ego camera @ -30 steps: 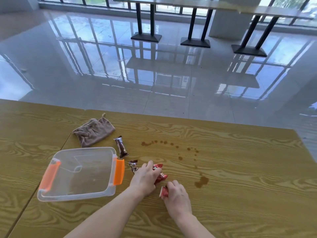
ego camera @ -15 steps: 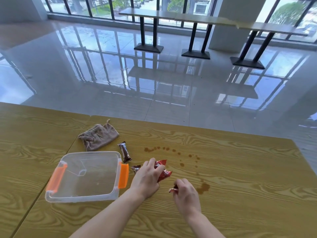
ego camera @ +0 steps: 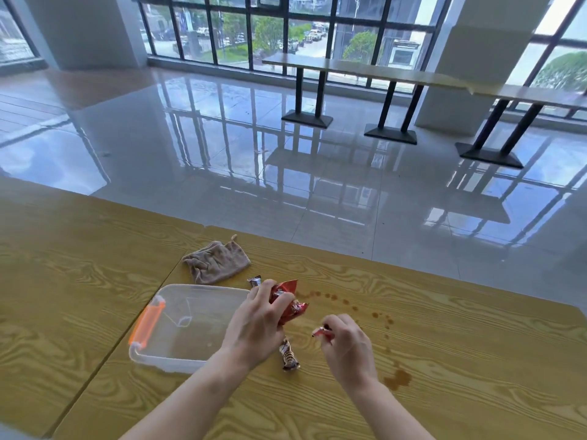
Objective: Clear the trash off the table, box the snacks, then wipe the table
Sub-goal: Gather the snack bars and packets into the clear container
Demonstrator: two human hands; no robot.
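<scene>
My left hand (ego camera: 257,322) is lifted off the wooden table (ego camera: 444,360) and grips crumpled red wrappers (ego camera: 290,301) beside the clear plastic box (ego camera: 187,325). My right hand (ego camera: 346,347) pinches a small red wrapper scrap (ego camera: 320,331) just above the table. A brown-and-white snack bar (ego camera: 289,355) lies on the table below my left hand. Another brown snack bar (ego camera: 255,282) shows only its end behind my left fingers. The box has orange handles and nothing inside. A beige cloth (ego camera: 216,262) lies crumpled behind the box.
Brown liquid drops (ego camera: 349,304) trail across the table to a larger stain (ego camera: 398,377) right of my right hand. A seam (ego camera: 95,373) divides two tabletops on the left. Beyond the far edge lie a glossy tiled floor and long tables on black legs (ego camera: 390,90).
My left hand has lifted the red wrappers off the table, uncovering a snack bar beneath. My right hand has risen slightly with its red scrap. The camera has tilted upward.
</scene>
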